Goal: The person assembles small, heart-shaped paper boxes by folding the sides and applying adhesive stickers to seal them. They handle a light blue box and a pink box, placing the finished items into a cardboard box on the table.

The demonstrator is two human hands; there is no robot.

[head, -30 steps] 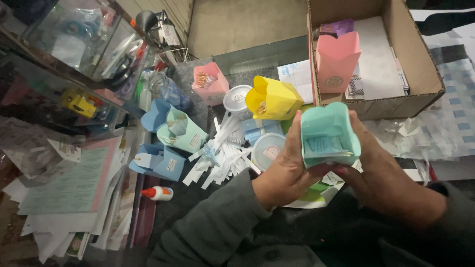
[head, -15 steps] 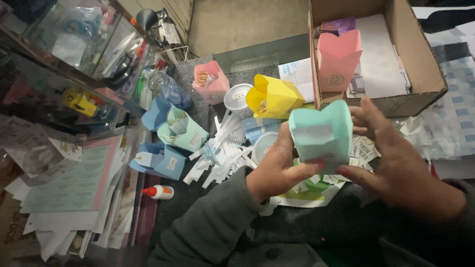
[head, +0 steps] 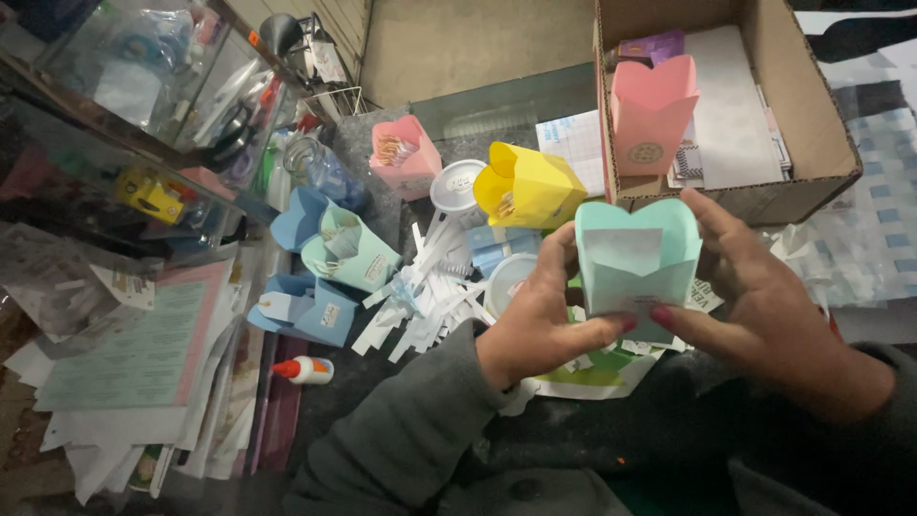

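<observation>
A person's two hands hold a small mint-green paper box [head: 638,269] upright above a cluttered worktable [head: 382,368]. The left hand [head: 537,325] grips the box's left side, its fingers wrapped behind and its thumb pressing across the lower front. The right hand [head: 769,311] cups the box's right side, fingers spread up along that edge, thumb meeting the left thumb near the bottom front. The box sits between both palms, its scalloped top rising above the fingertips. Both hands are closed on it.

Behind the box stands a yellow paper box [head: 530,186], and a pink paper box [head: 651,113] stands in an open cardboard carton [head: 812,115]. To the left lie white paper strips [head: 420,296], more light blue and green paper boxes [head: 325,268] and a small glue bottle [head: 304,370].
</observation>
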